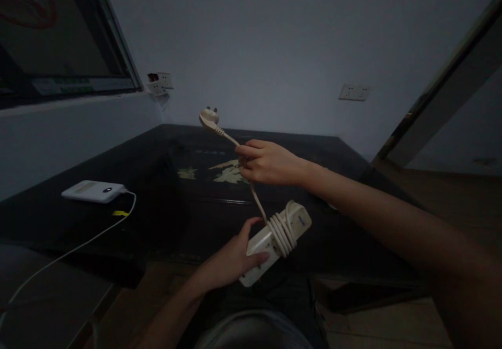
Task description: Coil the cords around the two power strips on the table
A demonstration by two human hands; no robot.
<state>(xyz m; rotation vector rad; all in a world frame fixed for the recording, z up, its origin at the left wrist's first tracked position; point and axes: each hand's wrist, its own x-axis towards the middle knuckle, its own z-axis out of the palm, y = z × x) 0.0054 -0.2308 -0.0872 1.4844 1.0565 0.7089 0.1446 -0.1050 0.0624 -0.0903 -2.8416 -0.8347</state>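
Note:
My left hand [245, 257] grips the lower end of a white power strip [259, 242], thumb across its socket face. Several turns of its cord [283, 234] are wound around the strip's upper half. Farther up, my right hand [261, 162] is closed on the free length of that cord, fingers pinched around it. Beyond those fingers the cord runs up and left to a plug [209, 118], its prongs pointing upward above the table. Between my hands the cord slants down to the windings.
A dark table [157, 223] with a painted pattern spans the view. On its left lies a white power bank [93, 191] with a thin white cable [78, 245] and a yellow tag [120, 213]. Wall sockets [354, 92] sit at the right, others [164, 80] by the window.

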